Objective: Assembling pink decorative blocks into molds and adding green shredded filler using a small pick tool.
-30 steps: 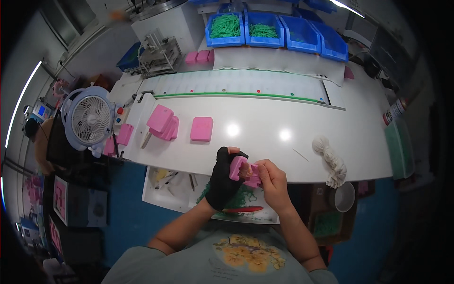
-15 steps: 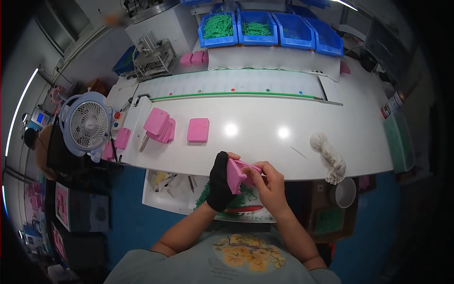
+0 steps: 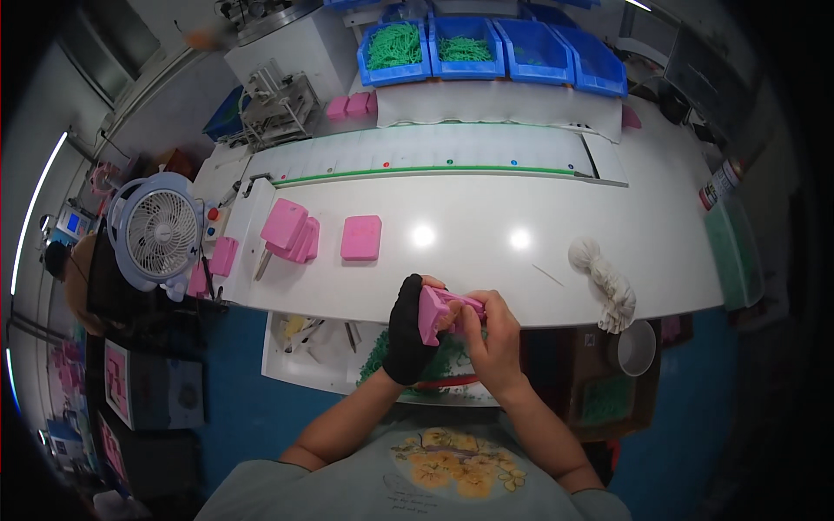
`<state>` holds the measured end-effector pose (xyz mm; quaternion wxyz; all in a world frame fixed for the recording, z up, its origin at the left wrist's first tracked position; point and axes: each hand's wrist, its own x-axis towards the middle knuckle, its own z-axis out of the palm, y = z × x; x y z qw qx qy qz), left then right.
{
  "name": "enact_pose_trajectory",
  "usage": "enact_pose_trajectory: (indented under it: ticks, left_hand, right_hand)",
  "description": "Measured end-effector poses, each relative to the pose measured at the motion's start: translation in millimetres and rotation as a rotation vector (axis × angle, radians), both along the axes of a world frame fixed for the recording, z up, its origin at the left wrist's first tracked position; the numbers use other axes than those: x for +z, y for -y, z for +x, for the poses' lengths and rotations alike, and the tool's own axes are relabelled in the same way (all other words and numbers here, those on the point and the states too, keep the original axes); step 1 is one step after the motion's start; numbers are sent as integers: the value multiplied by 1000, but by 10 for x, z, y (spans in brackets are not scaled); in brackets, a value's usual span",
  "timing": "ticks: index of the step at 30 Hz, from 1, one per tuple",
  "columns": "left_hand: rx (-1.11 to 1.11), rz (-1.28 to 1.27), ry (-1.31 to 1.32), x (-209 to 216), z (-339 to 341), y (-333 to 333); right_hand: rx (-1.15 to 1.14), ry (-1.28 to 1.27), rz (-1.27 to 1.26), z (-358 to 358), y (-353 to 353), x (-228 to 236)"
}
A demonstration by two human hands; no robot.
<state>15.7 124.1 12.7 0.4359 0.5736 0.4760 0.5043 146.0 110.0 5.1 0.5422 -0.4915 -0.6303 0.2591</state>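
Over the front edge of the white table, my left hand [image 3: 405, 334], in a black fingerless glove, grips a pink rubber mould [image 3: 431, 318]. The mould is bent apart into two flaps. My bare right hand [image 3: 495, 345] pinches its right flap, with the fingers reaching in between; whether anything small sits inside is hidden. On the table to the left lie a pile of similar pink blocks [image 3: 284, 225] and a single square one [image 3: 360, 238]. Below my hands, green bits [image 3: 375, 360] and a red-handled tool [image 3: 452, 382] lie in an open white drawer [image 3: 285, 363].
A knotted white cloth [image 3: 603, 284] and a thin stick [image 3: 547, 274] lie at the right. Blue bins [image 3: 393, 54], some with green pieces, stand at the back behind a long strip [image 3: 408, 149] with coloured dots. A fan [image 3: 162, 226] stands left. Another person [image 3: 80, 278] is far left.
The mould has tilted and its flaps stand differently as my fingers shift on it, slightly higher in view. The coloured dots along the back strip have slid left.
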Motion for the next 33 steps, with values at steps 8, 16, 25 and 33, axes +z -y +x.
enact_pose_trajectory:
  ticks: [8,16,25,33]
  left_hand:
    - [-136,-146,38,74,-90,-64]
    - [-361,-443,458,-39,-166,-62]
    - [-177,-113,84,-91,-54,-90]
    - [-330,-126,-27,-142,-121,-65]
  right_hand:
    - [232,-197,-346,208,-23,95]
    - [317,-422,-339,219,13,-26]
    - [78,-267,-296,104,54,-49]
    - [105,-157,-330,234,29,24]
